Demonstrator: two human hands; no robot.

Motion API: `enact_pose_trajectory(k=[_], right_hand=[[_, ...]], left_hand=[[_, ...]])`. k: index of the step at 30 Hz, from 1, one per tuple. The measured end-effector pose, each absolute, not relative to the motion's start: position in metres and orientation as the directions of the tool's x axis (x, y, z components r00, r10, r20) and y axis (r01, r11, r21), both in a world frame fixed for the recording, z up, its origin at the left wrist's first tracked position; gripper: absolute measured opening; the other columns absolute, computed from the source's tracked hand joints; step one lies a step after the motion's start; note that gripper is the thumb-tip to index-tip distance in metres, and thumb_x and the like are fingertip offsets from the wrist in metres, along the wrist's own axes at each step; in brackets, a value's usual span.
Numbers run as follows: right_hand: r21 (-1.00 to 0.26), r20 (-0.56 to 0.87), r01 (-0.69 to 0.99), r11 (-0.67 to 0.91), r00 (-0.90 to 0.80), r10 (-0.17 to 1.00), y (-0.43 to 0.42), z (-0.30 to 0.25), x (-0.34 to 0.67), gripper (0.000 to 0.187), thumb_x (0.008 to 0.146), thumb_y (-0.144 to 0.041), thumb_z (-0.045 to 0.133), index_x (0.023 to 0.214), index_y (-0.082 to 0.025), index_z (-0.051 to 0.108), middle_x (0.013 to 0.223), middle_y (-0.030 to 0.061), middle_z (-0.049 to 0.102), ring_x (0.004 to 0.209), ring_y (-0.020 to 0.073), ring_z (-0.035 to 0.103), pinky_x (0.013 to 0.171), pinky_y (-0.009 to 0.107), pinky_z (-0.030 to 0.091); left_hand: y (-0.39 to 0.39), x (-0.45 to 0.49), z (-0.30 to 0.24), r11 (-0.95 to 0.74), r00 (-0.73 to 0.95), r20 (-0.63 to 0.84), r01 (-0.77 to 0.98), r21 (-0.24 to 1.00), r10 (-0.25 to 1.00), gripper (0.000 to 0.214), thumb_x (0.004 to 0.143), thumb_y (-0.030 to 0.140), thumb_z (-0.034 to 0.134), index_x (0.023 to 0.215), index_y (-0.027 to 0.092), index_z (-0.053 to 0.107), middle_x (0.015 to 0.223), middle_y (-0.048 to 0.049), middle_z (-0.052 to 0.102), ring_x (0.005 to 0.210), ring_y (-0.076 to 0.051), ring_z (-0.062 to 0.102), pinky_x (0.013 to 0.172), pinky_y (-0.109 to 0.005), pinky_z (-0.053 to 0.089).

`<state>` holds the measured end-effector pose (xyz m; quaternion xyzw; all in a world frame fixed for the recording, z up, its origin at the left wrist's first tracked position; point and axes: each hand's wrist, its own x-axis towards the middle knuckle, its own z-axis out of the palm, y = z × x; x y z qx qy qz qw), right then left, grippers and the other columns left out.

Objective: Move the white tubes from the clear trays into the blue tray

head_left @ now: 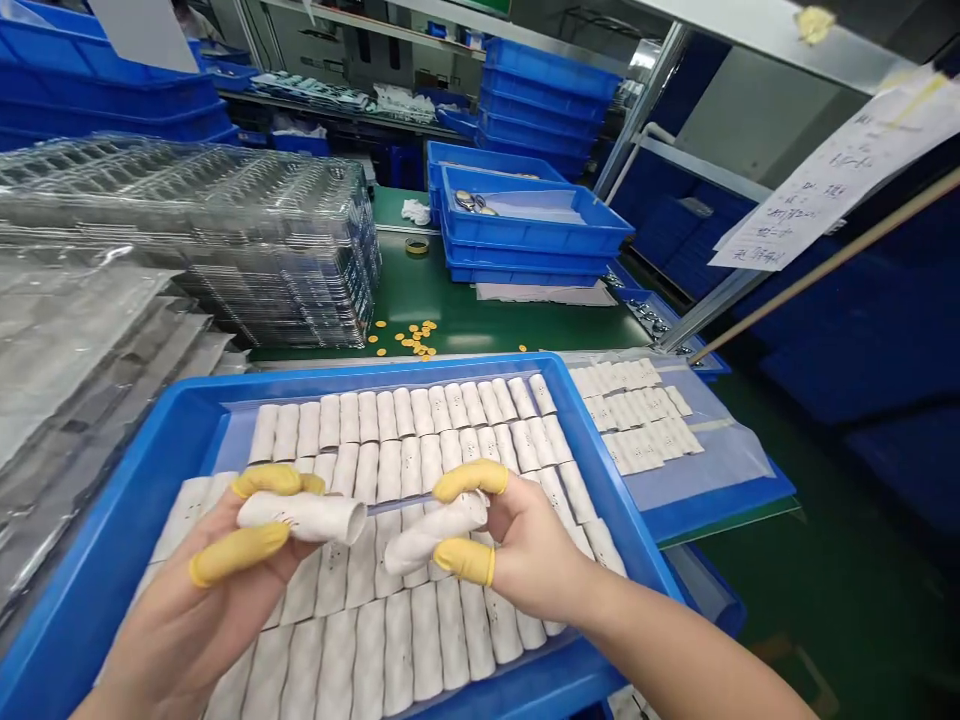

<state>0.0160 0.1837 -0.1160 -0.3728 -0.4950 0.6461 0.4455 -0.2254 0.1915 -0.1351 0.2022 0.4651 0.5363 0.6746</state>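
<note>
My left hand (225, 570), with yellow finger cots on its fingertips, pinches a white hollow tube (304, 517) whose open end faces right. A second white tube (437, 533), with a wavy surface, sits tilted between the yellow-covered thumb and finger of my right hand (502, 530). The two tubes are apart, side by side above a blue tray (360, 372). Rows of similar white tubes (397, 645) lie in the tray, some with small dark marks. My hands and the held tubes hide part of the middle rows.
Stacked clear plastic trays (285, 250) stand at the left. Small yellow discs (416, 338) and a tape roll (417, 245) lie on the green table (465, 325). Blue bins (525, 235) stand behind. More white pieces (637, 410) lie at right, below hanging papers (832, 185).
</note>
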Motion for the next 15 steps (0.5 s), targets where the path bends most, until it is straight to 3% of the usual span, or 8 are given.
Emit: enact_pose_trajectory(k=[2,4,7,10,12,15], right_hand=[[-0.947,-0.053,-0.29,-0.141,-0.29,0.955,0.183,-0.115,0.017,0.03,0.068,-0.023,0.085,0.086,-0.024,0.061,0.08,-0.002,0.059,0.066,0.0168,0.058,0.057,0.028,0.049],[-0.918,-0.064,-0.367,-0.148,-0.233,0.97,0.182,-0.117,0.012,0.037,0.065,-0.029,0.09,0.083,-0.024,0.059,0.081,-0.0024,0.057,0.067,0.0153,0.055,0.055,0.024,0.047],[-0.882,-0.089,-0.449,-0.144,-0.143,0.986,0.181,-0.126,-0.002,0.039,0.067,-0.032,0.091,0.085,-0.024,0.057,0.083,-0.0034,0.056,0.074,0.0151,0.054,0.064,0.024,0.047],[-0.862,-0.136,-0.474,-0.18,-0.124,0.983,0.18,-0.136,-0.019,0.039,0.068,-0.029,0.091,0.085,-0.024,0.056,0.082,-0.0035,0.059,0.076,0.016,0.056,0.068,0.024,0.047],[-0.858,-0.178,-0.456,-0.234,-0.163,0.97,0.18,-0.139,-0.028,0.039,0.069,-0.026,0.092,0.086,-0.022,0.057,0.081,-0.0022,0.062,0.077,0.0169,0.057,0.067,0.025,0.047],[-0.858,-0.233,-0.404,-0.318,-0.246,0.941,0.179,-0.14,-0.037,0.039,0.071,-0.027,0.091,0.094,-0.022,0.059,0.083,0.0001,0.065,0.079,0.0177,0.059,0.069,0.026,0.048]], left_hand=[[0.19,-0.216,-0.135,0.386,-0.006,-0.49,-0.61,0.692,0.871,0.024,0.065,0.007,0.073,0.085,0.02,0.067,0.09,-0.0007,0.067,0.09,-0.021,0.066,0.077,-0.032,0.062],[0.186,-0.203,-0.135,0.436,0.033,-0.573,-0.685,0.583,0.819,0.018,0.068,0.0,0.067,0.074,0.017,0.067,0.087,-0.0006,0.067,0.092,-0.02,0.066,0.081,-0.033,0.061],[0.177,-0.188,-0.135,0.511,0.184,-0.565,-0.7,0.5,0.805,0.012,0.076,0.006,0.065,0.082,0.016,0.069,0.094,-0.0035,0.068,0.088,-0.017,0.066,0.081,-0.031,0.058],[0.168,-0.186,-0.133,0.524,0.318,-0.431,-0.656,0.543,0.844,0.017,0.076,0.02,0.073,0.092,0.016,0.069,0.089,-0.0049,0.066,0.08,-0.017,0.063,0.075,-0.032,0.055],[0.164,-0.192,-0.133,0.475,0.301,-0.371,-0.634,0.61,0.878,0.027,0.074,0.021,0.076,0.099,0.017,0.067,0.09,-0.0051,0.065,0.076,-0.015,0.06,0.07,-0.03,0.053],[0.161,-0.208,-0.134,0.361,0.253,-0.26,-0.581,0.729,0.932,0.053,0.076,0.022,0.075,0.125,0.026,0.055,0.108,-0.0061,0.062,0.085,-0.016,0.058,0.069,-0.027,0.05]])
